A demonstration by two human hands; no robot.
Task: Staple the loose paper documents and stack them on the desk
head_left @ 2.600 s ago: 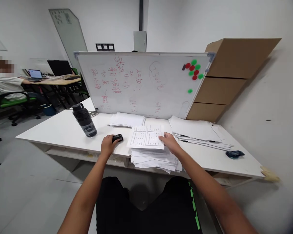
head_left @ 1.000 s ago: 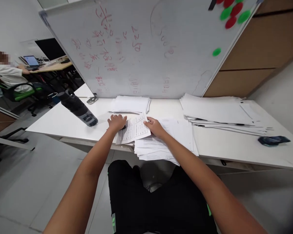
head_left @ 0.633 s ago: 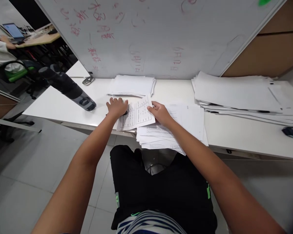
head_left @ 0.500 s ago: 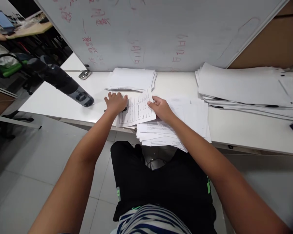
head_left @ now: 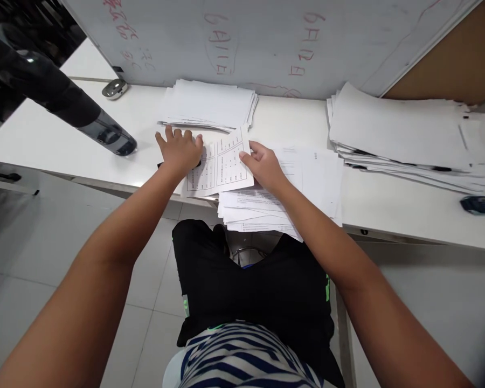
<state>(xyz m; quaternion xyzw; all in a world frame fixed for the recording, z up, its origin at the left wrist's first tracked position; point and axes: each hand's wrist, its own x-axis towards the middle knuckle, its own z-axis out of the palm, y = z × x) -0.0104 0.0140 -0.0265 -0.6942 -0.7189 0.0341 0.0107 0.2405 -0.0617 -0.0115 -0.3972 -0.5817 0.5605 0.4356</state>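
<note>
My right hand [head_left: 264, 164] pinches the right edge of a printed sheet [head_left: 232, 164], thumb on top. This sheet carries boxed tables of text and is tilted on the desk's near edge. My left hand [head_left: 180, 151] lies palm down over the sheet's left side, fingers spread. Beneath its palm is a black object, mostly hidden, so I cannot make out its kind. Under my right hand and forearm lies a loose pile of printed papers [head_left: 315, 183], overhanging the desk's front edge. Just behind my left hand is a stack of white paper [head_left: 210, 102].
A larger paper stack [head_left: 404, 129] sits at the right of the white desk [head_left: 295, 116]. A dark bottle [head_left: 81, 108] stands at the left, near a computer mouse [head_left: 115, 89]. Behind rises a whiteboard [head_left: 262, 43] with red writing. A dark object [head_left: 480, 205] is at far right.
My view has shifted, and the desk appears closer and higher. Both hands keep about the same places on the sheet, the left spread and the right pinching its edge.
</note>
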